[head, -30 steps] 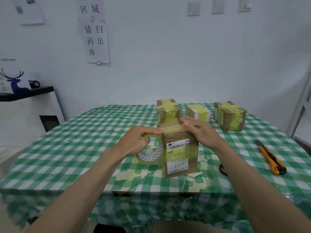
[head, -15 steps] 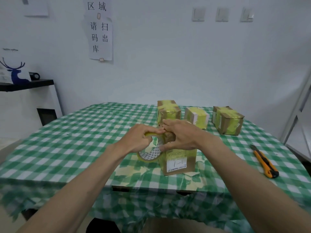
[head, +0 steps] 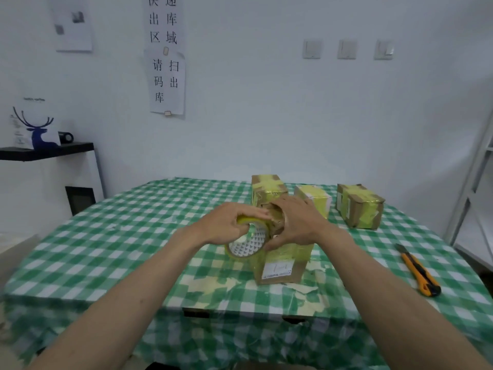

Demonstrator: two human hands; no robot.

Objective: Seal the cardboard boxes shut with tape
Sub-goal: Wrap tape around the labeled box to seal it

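Observation:
A small cardboard box (head: 282,265) with a white label stands upright near the table's front edge, partly wrapped in yellowish tape. My left hand (head: 226,225) grips a roll of yellowish tape (head: 246,243) from above, pressed against the box's left side. My right hand (head: 298,222) lies over the top of the box, thumb down at the roll's edge. The box top is hidden under both hands.
Three taped boxes stand behind: one (head: 268,189) at centre, a smaller one (head: 316,197), and one (head: 358,206) at the right. An orange utility knife (head: 418,271) lies at the right. The green checked tablecloth (head: 120,236) covers the table; a shelf frame (head: 474,188) stands far right.
My right hand slid from the box's right top edge leftward to cover the top beside the roll. My head tilted up; the tape roll stayed against the box.

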